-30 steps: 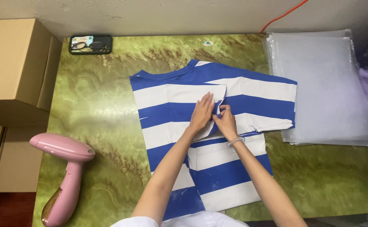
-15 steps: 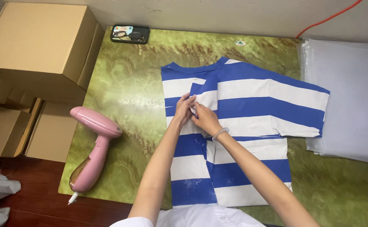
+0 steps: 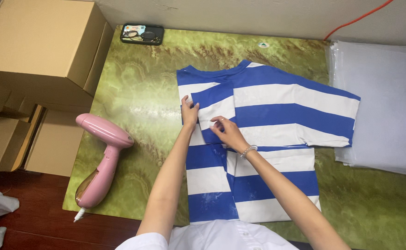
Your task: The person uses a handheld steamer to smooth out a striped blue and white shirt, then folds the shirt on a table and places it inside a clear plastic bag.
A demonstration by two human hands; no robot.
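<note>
Cardboard boxes point(image 3: 36, 51): stacked at the far left, beside the table and apart from the work; they play no part in the fold.
Pink steamer point(image 3: 102, 162): lies on its side on the green marbled table point(image 3: 142, 102), near the left edge and well apart from the shirt; better to leave it there so that it does not catch the cloth.
Dark tray point(image 3: 142, 34): at the back edge of the table, with small items in it, away from the hands.
Left hand point(image 3: 189, 111): lies on the left edge of the fold, fingers bent onto the cloth, pressing and lightly pinching the edge. I judge it should keep this edge straight along the side of the shirt.
Striped shirt point(image 3: 277, 115): blue and white, spread flat in the middle of the table, the left side already turned over toward the centre, the right sleeve lying open.
Right hand point(image 3: 229, 133): rests just beside the left one on the folded flap, fingertips holding down the cloth, nothing else in its grasp. It seems good to smooth outward from here so that no wrinkle stays under the flap.
Clear bags point(image 3: 388, 106): a flat pile at the right, touching the sleeve tip or nearly so.
</note>
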